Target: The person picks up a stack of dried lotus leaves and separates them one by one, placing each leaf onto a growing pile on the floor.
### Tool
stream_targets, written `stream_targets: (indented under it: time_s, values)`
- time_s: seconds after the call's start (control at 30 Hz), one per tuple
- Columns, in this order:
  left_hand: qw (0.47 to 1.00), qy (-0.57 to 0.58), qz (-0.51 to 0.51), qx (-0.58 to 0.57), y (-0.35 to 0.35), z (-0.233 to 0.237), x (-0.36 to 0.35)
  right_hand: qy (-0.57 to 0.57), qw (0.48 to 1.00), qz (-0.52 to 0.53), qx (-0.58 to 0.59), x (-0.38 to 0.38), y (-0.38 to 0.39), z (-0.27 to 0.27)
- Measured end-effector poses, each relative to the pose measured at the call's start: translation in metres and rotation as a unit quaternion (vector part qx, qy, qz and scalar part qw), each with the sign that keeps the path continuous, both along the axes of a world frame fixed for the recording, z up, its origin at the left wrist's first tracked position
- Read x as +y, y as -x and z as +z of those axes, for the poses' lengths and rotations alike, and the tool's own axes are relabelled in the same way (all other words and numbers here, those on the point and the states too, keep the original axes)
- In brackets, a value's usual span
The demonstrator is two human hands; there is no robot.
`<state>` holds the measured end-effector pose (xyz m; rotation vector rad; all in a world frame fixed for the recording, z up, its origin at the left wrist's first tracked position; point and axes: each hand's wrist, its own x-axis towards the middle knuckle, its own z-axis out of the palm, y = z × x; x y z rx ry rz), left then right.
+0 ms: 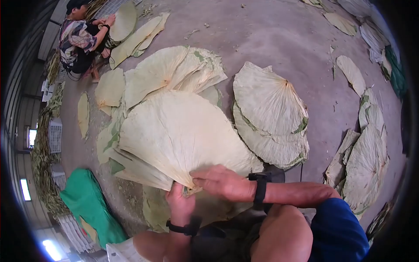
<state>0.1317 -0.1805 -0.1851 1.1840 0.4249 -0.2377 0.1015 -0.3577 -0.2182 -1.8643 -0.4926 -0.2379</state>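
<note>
A large pale, fan-shaped dried leaf (174,126) spreads out in front of me, its ribs meeting near my hands. My left hand (180,201) grips its narrow base from below, fingers closed on it. Across the same base lies my right hand (222,182), its fingers together and pressed on the leaf by the rib point. Beneath and behind are more pale leaves (152,72), some with green patches. To the right rests a separate stack of folded leaves (270,100).
Another person (80,39) crouches at the upper left, handling a leaf. Leaf piles (366,161) lie along the right side. A green cloth (91,203) is at the lower left, near white crates (55,136). My knees are close below my hands.
</note>
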Motion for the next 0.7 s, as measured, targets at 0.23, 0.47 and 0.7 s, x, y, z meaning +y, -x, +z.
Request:
stream_targets:
  time_s: [0.23, 0.47, 0.7]
  values:
    - [0.997, 0.056, 0.008, 0.046, 0.003, 0.0, 0.0, 0.001, 1.0, -0.007, -0.018, -0.003, -0.005, 0.002]
    - [0.995, 0.101, 0.013, 0.024, 0.004, -0.019, 0.013, -0.051, 0.998, 0.031, 0.004, 0.005, -0.005, -0.003]
    - [0.99, 0.125, 0.021, 0.059, 0.006, -0.005, -0.005, -0.005, 0.999, 0.03, 0.016, 0.008, 0.003, -0.01]
